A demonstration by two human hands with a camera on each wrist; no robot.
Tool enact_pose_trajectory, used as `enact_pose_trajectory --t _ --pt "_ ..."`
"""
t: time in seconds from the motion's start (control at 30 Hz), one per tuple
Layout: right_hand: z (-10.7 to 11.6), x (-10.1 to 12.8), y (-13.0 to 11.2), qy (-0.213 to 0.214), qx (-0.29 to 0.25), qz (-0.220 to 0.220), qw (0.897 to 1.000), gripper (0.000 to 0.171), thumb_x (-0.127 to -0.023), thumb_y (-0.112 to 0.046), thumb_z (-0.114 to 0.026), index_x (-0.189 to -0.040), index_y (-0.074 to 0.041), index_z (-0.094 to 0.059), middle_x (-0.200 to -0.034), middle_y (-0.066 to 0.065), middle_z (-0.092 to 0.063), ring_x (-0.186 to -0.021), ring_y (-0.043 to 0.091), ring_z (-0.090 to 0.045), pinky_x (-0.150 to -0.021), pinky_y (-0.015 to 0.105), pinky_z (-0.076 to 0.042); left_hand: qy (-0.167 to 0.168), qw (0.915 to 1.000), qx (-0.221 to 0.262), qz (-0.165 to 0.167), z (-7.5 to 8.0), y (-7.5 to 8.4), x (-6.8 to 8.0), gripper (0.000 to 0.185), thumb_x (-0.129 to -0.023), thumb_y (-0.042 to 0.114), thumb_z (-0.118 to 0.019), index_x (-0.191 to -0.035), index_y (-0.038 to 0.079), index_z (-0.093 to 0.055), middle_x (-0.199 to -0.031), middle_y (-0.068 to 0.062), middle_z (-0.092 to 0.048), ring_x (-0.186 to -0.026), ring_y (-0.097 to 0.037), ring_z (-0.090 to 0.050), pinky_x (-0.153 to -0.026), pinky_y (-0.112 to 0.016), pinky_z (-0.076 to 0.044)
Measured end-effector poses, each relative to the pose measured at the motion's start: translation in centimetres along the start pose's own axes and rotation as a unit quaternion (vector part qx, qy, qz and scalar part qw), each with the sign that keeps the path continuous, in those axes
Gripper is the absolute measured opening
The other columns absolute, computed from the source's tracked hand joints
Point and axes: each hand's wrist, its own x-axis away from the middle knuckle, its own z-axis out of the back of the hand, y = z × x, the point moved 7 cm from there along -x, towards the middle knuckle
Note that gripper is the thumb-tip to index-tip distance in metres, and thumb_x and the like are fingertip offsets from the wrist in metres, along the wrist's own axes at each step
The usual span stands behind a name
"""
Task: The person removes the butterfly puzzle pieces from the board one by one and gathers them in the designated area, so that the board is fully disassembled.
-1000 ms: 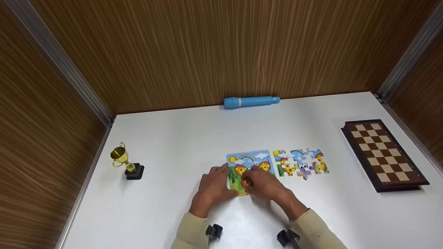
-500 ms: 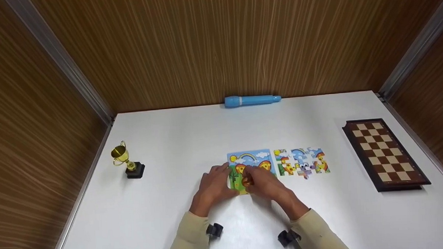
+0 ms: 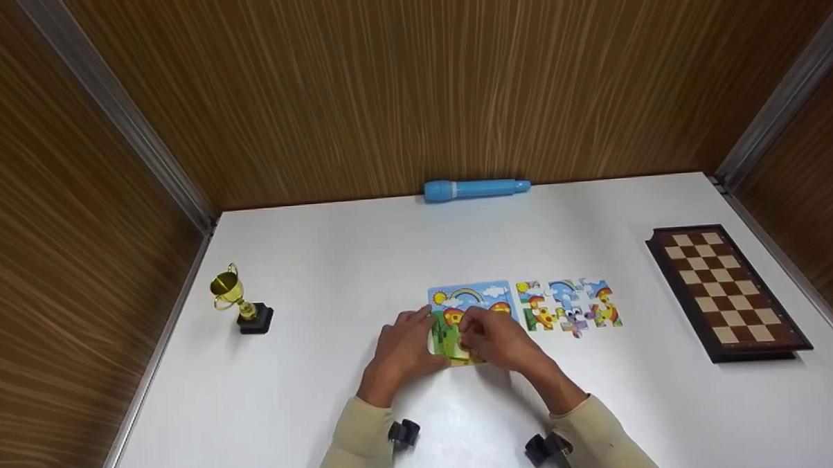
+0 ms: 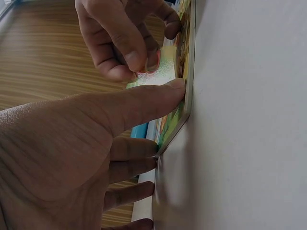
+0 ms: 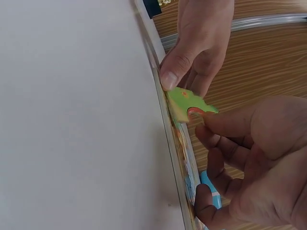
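Lifting a green puzzle piece (image 5: 188, 106), pinched in right hand (image 3: 498, 340), from board (image 3: 470, 296); left hand (image 3: 403, 349), fingers straight, steadying its 9 o'clock edge. Next, probably: pulling free gently.

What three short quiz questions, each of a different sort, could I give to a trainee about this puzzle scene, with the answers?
1. True or false: the left hand rests its fingers against the left edge of the puzzle board.
2. Which thing lies at the back edge of the table? A) gold trophy B) blue flashlight C) chessboard
3. Fill in: the right hand pinches a green ____ over the board.

Key:
1. True; the thumb also touches the near edge.
2. B, the blue flashlight. The gold trophy stands at the left, the chessboard at the right.
3. puzzle piece.
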Motion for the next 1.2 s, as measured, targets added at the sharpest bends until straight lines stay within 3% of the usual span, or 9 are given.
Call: enact_pose_trajectory --t 0.07,0.33,0.83,1.2 --pt "0.2 0.0 0.0 0.0 -0.007 0.003 1.0 0.009 -0.092 -0.005 -0.06 -0.098 -0.011 -0.061 -0.077 -0.001 -0.066 -0.067 0.011 -0.057 -0.057 0.025 -0.044 0.004 0.9999 -0.014 -0.003 0.1 0.0 0.0 0.076 -0.075 0.044 -0.077 -0.138 0.011 -0.053 -0.151 -0.004 -0.045 -0.133 -0.027 -0.045 -0.096 -0.05 -0.044" --pt "1.8 0.5 -0.1 0.01 -0.008 0.008 1.0 0.033 -0.091 -0.004 -0.059 -0.122 -0.013 -0.062 -0.081 -0.001 -0.065 -0.07 0.013 -0.057 -0.063 0.029 -0.047 -0.005 0.9999 0.013 0.007 0.0 -0.1 0.1 0.076 -0.076 0.041 -0.077 -0.141 0.011 -0.051 -0.152 -0.003 -0.043 -0.136 -0.027 -0.041 -0.102 -0.051 -0.04" --pt "5.2 3.5 3.6 0.038 0.043 -0.018 0.998 0.027 -0.091 -0.007 -0.061 -0.116 -0.017 -0.068 -0.077 -0.001 -0.061 -0.068 0.014 -0.051 -0.058 0.026 -0.04 -0.005 0.9994 0.029 0.017 -0.3 -0.2 0.0 0.076 -0.074 0.04 -0.078 -0.14 0.011 -0.052 -0.153 -0.004 -0.042 -0.137 -0.027 -0.04 -0.104 -0.05 -0.038" --pt "7.3 5.2 6.1 0.045 0.064 -0.04 0.996 0.027 -0.092 -0.01 -0.062 -0.118 -0.015 -0.067 -0.08 0.0 -0.061 -0.073 0.015 -0.049 -0.067 0.029 -0.039 0.002 0.999 0.041 0.016 -0.2 -0.3 0.1 0.076 -0.075 0.038 -0.079 -0.14 0.011 -0.051 -0.153 -0.003 -0.042 -0.136 -0.026 -0.041 -0.102 -0.048 -0.038"
